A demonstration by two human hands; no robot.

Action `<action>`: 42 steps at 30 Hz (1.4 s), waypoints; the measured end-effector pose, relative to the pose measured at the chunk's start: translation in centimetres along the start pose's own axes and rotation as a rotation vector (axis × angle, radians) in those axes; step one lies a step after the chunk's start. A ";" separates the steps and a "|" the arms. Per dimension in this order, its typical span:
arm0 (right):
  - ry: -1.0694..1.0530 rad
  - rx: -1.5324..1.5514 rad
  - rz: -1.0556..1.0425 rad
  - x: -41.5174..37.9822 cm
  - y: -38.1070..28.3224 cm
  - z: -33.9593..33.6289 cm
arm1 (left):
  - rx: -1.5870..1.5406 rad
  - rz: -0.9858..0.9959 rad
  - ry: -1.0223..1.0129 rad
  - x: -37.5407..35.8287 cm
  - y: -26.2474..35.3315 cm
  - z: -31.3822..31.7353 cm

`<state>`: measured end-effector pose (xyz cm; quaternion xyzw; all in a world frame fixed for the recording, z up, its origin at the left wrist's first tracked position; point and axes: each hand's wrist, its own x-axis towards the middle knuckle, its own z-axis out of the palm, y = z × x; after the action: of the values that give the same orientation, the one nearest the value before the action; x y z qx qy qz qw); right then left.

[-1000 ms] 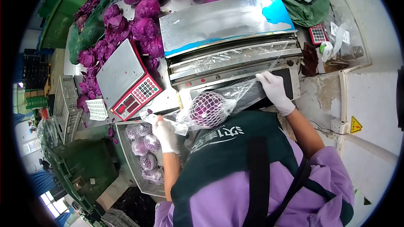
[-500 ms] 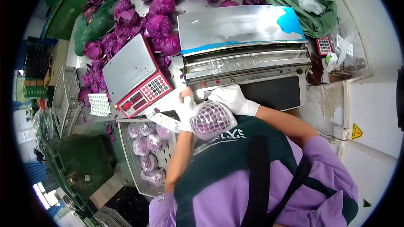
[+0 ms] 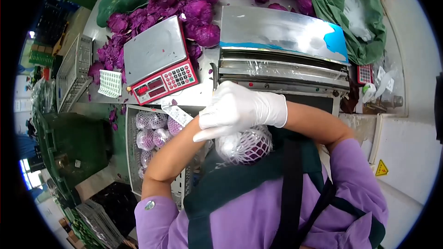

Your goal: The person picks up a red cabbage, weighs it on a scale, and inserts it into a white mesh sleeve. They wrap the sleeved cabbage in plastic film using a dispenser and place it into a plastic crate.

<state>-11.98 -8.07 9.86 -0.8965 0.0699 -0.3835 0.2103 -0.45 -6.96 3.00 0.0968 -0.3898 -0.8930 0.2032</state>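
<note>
Netted cabbage [image 3: 254, 146] close before apron [image 3: 235, 175], off tabletop's [image 3: 196, 94] near edge. Right hand [image 3: 237, 110] over its top, fingers bent; can't tell if gripping. Left hand hidden behind it; grip can't be told. Scale [image 3: 154, 48] at near edge, left of wrapping machine [image 3: 277, 27]. Loose cabbages [image 3: 205, 35] behind, toward far edge.

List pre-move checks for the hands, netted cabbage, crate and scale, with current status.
1. Right hand gloved: ok, white glove on.
2. Left hand's hold: cannot tell, hidden behind the right hand.
3. Net around netted cabbage: ok, mesh visible over it.
4. Wrap fully closed: cannot tell, right hand blocks part.
5. Crate contents visible throughout: not ok, arm blocks some.
6. Scale display lit: ok, red.
</note>
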 end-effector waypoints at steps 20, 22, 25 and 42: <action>0.629 1.434 1.394 -4.1 1.7 5.6 | -0.617 0.557 0.566 -11.3 -8.7 1.1; 0.518 1.374 1.352 -3.1 1.1 7.5 | -0.690 0.680 0.734 -15.7 -9.1 0.6; 0.362 1.333 1.374 -4.1 0.8 8.4 | -0.749 0.898 1.039 -23.9 -13.0 -0.4; 0.250 1.062 1.576 -1.1 0.0 12.5 | -0.701 0.992 2.217 -60.8 -31.4 -7.1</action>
<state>-3.79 -3.69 1.48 -0.3320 0.4920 -0.2064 0.7779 47.58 34.25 -24.02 0.5762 0.2521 -0.2160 0.7468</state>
